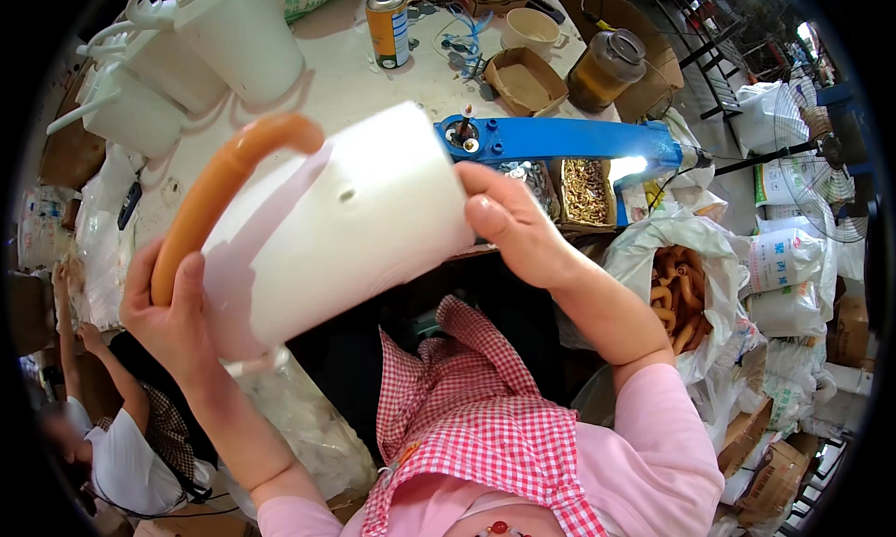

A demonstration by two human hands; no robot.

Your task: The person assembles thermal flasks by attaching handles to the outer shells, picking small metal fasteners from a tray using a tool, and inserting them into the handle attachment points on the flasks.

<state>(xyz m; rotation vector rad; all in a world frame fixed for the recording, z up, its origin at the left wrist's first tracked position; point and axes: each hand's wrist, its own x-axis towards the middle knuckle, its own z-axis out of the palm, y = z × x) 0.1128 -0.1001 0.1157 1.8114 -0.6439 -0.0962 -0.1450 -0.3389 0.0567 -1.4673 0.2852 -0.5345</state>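
A white plastic jug body point(373, 229) lies tilted between my hands, with a small hole showing in its wall. My left hand point(173, 304) is wrapped round the lower part of an orange-brown curved handle point(210, 196) against the jug's left side. Whether the handle's ends are joined to the wall, I cannot tell. At the other end, my right hand point(518, 224) grips the edge of the jug, thumb on the outside and some fingers hidden. Just beyond that end is a blue machine arm point(569, 138) with an upright pin at its tip.
White jugs with handles point(238, 47) stand at far left on the table. Beyond are a spray can point(387, 28), a cardboard tray point(525, 78) and a jar of amber liquid point(607, 69). Right: a box of small brass-coloured parts point(585, 190) and a sack of orange handles point(681, 299). Another person point(131, 444) works at lower left.
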